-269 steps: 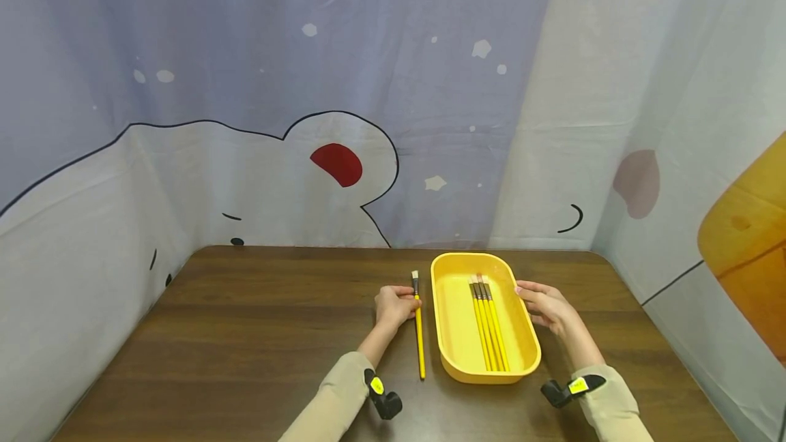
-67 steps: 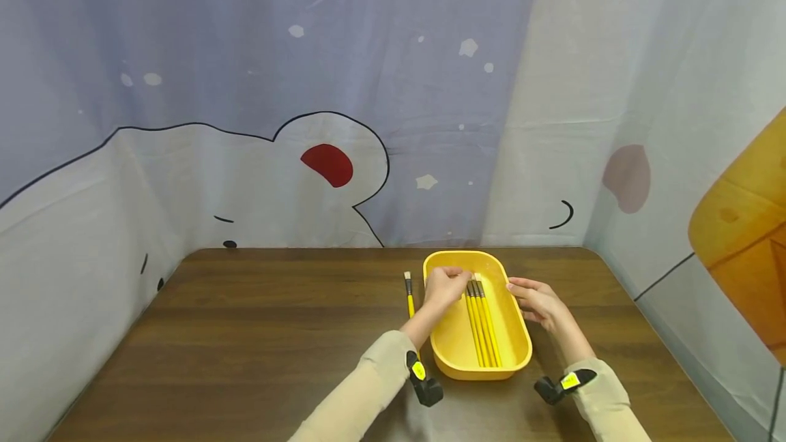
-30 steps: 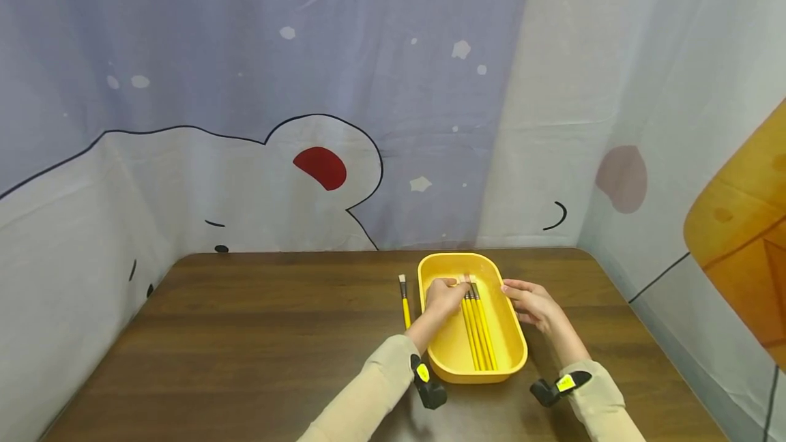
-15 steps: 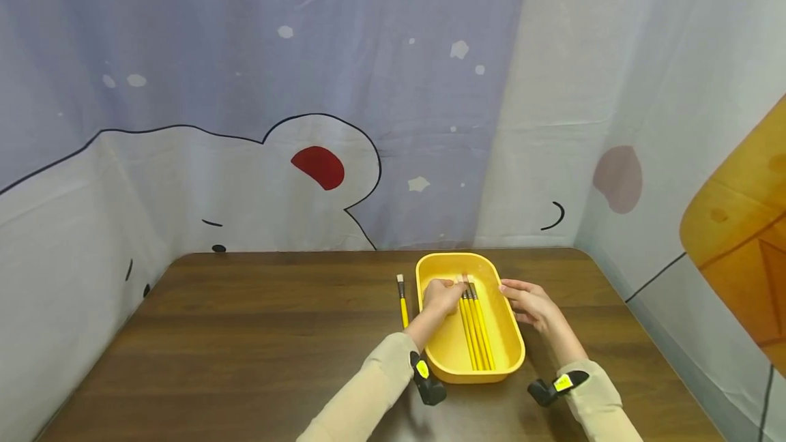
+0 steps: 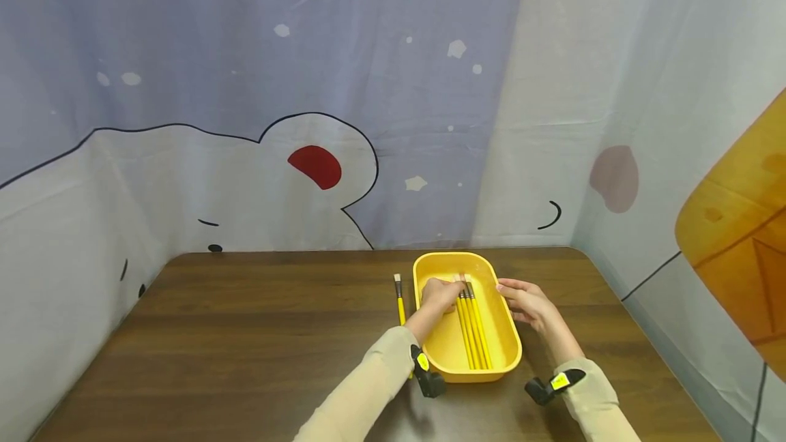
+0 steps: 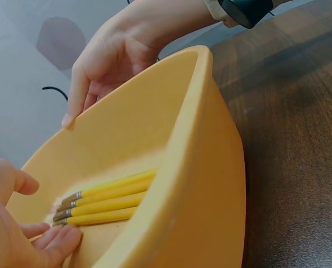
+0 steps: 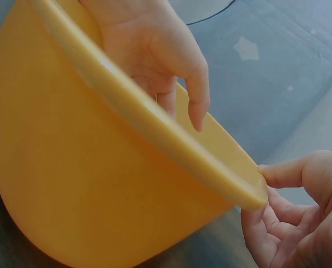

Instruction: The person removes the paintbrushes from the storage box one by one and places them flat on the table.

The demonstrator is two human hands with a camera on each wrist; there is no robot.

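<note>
A yellow plastic tray [image 5: 443, 353] stands on the table with several yellow-handled paintbrushes [image 5: 475, 333] lying side by side in it, bristles toward the far end. My left hand [image 5: 439, 295] reaches over the tray's left side. In the left wrist view, its fingertips [image 6: 68, 239] touch the nearest paintbrush by the metal collar, thumb lifted apart; the bristle tips are partly hidden. My right hand [image 5: 533, 304] pinches the tray's right rim, thumb on top and fingers curled beneath, as the right wrist view shows. Left of the tray lies a single paintbrush [image 5: 400, 305], partly hidden by my left forearm.
The brown wooden table [image 5: 245, 346] stretches out left of the tray. A printed fabric curtain [image 5: 430, 121] hangs along its back and sides. Both wrists carry a black camera, such as the right-hand one [image 5: 546, 387].
My left hand has let go of the single paintbrush on the table and moved right into the tray, down to the brushes' bristle ends. My right hand keeps its place at the rim.
</note>
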